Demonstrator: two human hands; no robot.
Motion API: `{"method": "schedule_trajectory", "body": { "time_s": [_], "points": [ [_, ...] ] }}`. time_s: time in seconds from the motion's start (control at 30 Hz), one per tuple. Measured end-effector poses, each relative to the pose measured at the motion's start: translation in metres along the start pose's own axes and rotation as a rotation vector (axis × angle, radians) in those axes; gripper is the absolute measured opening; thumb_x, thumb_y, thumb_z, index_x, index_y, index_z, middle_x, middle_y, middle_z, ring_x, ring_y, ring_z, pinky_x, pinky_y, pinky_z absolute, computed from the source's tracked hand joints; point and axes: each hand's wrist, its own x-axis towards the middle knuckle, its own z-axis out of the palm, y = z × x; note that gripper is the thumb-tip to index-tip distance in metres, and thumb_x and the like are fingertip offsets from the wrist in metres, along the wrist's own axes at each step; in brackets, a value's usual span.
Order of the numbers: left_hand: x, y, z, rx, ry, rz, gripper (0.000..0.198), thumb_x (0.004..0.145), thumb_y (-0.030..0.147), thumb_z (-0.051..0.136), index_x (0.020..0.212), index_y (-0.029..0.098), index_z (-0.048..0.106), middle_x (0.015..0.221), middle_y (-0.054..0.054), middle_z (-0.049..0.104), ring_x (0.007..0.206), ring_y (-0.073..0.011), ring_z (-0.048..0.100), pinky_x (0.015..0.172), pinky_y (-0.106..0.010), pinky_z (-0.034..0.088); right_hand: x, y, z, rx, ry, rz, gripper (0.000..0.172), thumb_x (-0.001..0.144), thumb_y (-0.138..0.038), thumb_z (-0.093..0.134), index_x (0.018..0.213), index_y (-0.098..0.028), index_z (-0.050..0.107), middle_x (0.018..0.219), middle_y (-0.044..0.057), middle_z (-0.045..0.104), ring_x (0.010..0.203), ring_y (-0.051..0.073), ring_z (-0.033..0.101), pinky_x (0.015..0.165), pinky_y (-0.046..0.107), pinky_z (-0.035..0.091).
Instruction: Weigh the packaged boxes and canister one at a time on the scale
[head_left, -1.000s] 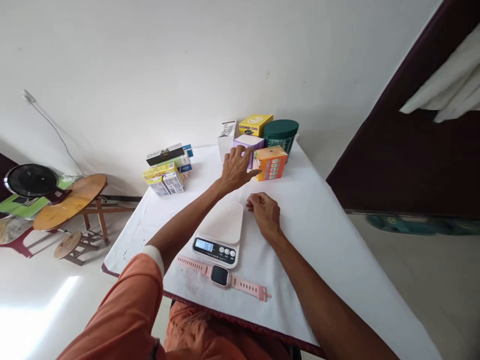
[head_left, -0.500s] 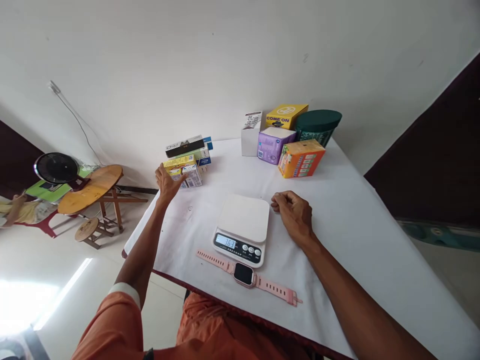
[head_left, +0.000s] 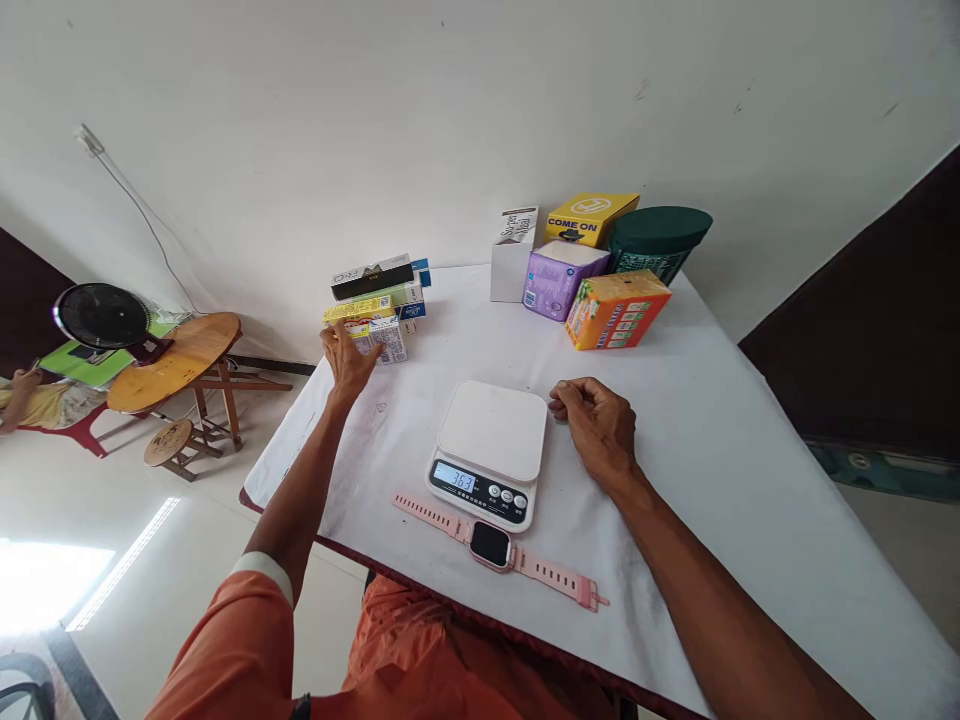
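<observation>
At the far left of the table, my left hand (head_left: 349,362) reaches to a small white patterned box (head_left: 392,341). Its thumb and fingers are apart at the front of that box; whether they press on it is hard to tell. A yellow box (head_left: 358,309) lies right behind. My right hand (head_left: 600,425) rests on the cloth with fingers curled in, nothing visible in them. Just left of it stands a white kitchen scale (head_left: 493,430), its platform bare and its display lit, seemingly reading 363. A pink-strapped smartwatch (head_left: 490,545) lies stretched out before the scale.
Behind the left boxes lies a long black-and-white box (head_left: 373,277). At the back right stand a white box (head_left: 512,270), a purple pack (head_left: 559,280), a yellow box (head_left: 591,215), an orange box (head_left: 624,318) and a green tub (head_left: 660,235). Another person's arm (head_left: 22,390) shows far left.
My left hand has shifted slightly right, from the yellow box's side to the front of the white patterned box. The view has turned a little. My right hand stays beside the scale.
</observation>
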Motion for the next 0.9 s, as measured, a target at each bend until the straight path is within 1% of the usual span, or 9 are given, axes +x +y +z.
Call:
{"method": "schedule_trajectory", "body": {
  "time_s": [0.13, 0.23, 0.3, 0.43, 0.53, 0.63, 0.73, 0.8, 0.9],
  "points": [
    [0.007, -0.005, -0.018, 0.054, -0.091, 0.019, 0.063, 0.065, 0.02, 0.089, 0.119, 0.022, 0.055, 0.123, -0.012, 0.05, 0.12, -0.0341, 0.056, 0.107, -0.054, 0.051, -0.001, -0.001, -0.001, 0.006, -0.013, -0.02, 0.028, 0.082, -0.048, 0.061, 0.073, -0.022, 0.065, 0.074, 0.005, 0.072, 0.067, 0.019, 0.069, 0.066, 0.032, 0.059],
    [0.007, -0.007, -0.037, 0.063, -0.158, 0.035, 0.048, 0.069, 0.02, 0.085, 0.108, 0.022, 0.059, 0.109, -0.007, 0.053, 0.101, -0.0277, 0.061, 0.096, -0.048, 0.056, 0.0, 0.0, 0.0, 0.031, -0.013, -0.038, 0.029, 0.082, -0.049, 0.061, 0.073, -0.021, 0.065, 0.075, 0.005, 0.072, 0.068, 0.019, 0.07, 0.066, 0.032, 0.059],
    [0.003, -0.005, -0.05, 0.063, -0.166, 0.055, 0.038, 0.071, 0.021, 0.083, 0.103, 0.022, 0.061, 0.103, -0.005, 0.054, 0.088, -0.0231, 0.061, 0.091, -0.045, 0.057, 0.001, 0.002, 0.0, 0.045, -0.016, -0.039, 0.029, 0.082, -0.049, 0.062, 0.074, -0.022, 0.065, 0.075, 0.005, 0.072, 0.069, 0.019, 0.07, 0.066, 0.032, 0.059],
    [-0.01, 0.013, -0.071, 0.032, -0.115, 0.131, 0.032, 0.073, 0.027, 0.084, 0.099, 0.021, 0.066, 0.096, -0.002, 0.054, 0.072, -0.0162, 0.058, 0.08, -0.038, 0.057, 0.002, 0.002, 0.001, 0.036, -0.016, -0.038, 0.029, 0.084, -0.049, 0.061, 0.073, -0.022, 0.064, 0.074, 0.004, 0.071, 0.068, 0.019, 0.069, 0.065, 0.032, 0.059],
    [-0.024, 0.04, -0.081, -0.086, -0.105, 0.228, 0.031, 0.077, 0.036, 0.083, 0.1, 0.021, 0.068, 0.098, -0.001, 0.057, 0.068, -0.0125, 0.057, 0.071, -0.032, 0.057, 0.002, 0.002, 0.0, 0.027, -0.015, -0.058, 0.03, 0.085, -0.049, 0.06, 0.073, -0.022, 0.063, 0.073, 0.003, 0.07, 0.068, 0.019, 0.068, 0.065, 0.031, 0.057],
    [-0.045, 0.074, -0.081, -0.244, -0.241, 0.321, 0.031, 0.081, 0.042, 0.082, 0.101, 0.022, 0.069, 0.1, -0.001, 0.06, 0.07, -0.0108, 0.061, 0.068, -0.028, 0.058, 0.001, 0.001, -0.001, 0.004, -0.016, -0.057, 0.029, 0.086, -0.048, 0.058, 0.074, -0.023, 0.062, 0.07, 0.003, 0.07, 0.067, 0.019, 0.067, 0.066, 0.032, 0.056],
    [-0.07, 0.106, -0.068, -0.359, -0.402, 0.39, 0.031, 0.084, 0.046, 0.081, 0.1, 0.022, 0.069, 0.099, -0.002, 0.061, 0.073, -0.0116, 0.063, 0.065, -0.027, 0.059, 0.001, 0.0, -0.001, 0.006, -0.018, -0.05, 0.029, 0.086, -0.049, 0.058, 0.074, -0.023, 0.061, 0.07, 0.003, 0.07, 0.068, 0.019, 0.067, 0.068, 0.032, 0.056],
    [-0.085, 0.121, -0.056, -0.38, -0.465, 0.433, 0.032, 0.085, 0.049, 0.081, 0.099, 0.023, 0.069, 0.097, -0.002, 0.06, 0.072, -0.0121, 0.063, 0.063, -0.028, 0.059, 0.001, 0.0, -0.001, 0.022, -0.017, -0.057, 0.03, 0.086, -0.051, 0.058, 0.074, -0.023, 0.06, 0.07, 0.002, 0.069, 0.068, 0.019, 0.067, 0.068, 0.032, 0.055],
    [-0.098, 0.132, -0.041, -0.366, -0.518, 0.481, 0.03, 0.086, 0.049, 0.081, 0.098, 0.024, 0.069, 0.095, -0.002, 0.061, 0.07, -0.0124, 0.061, 0.062, -0.029, 0.059, 0.003, 0.001, -0.001, 0.025, -0.01, -0.058, 0.033, 0.086, -0.054, 0.058, 0.073, -0.024, 0.059, 0.067, 0.002, 0.068, 0.065, 0.019, 0.066, 0.068, 0.033, 0.054]
  ]
}}
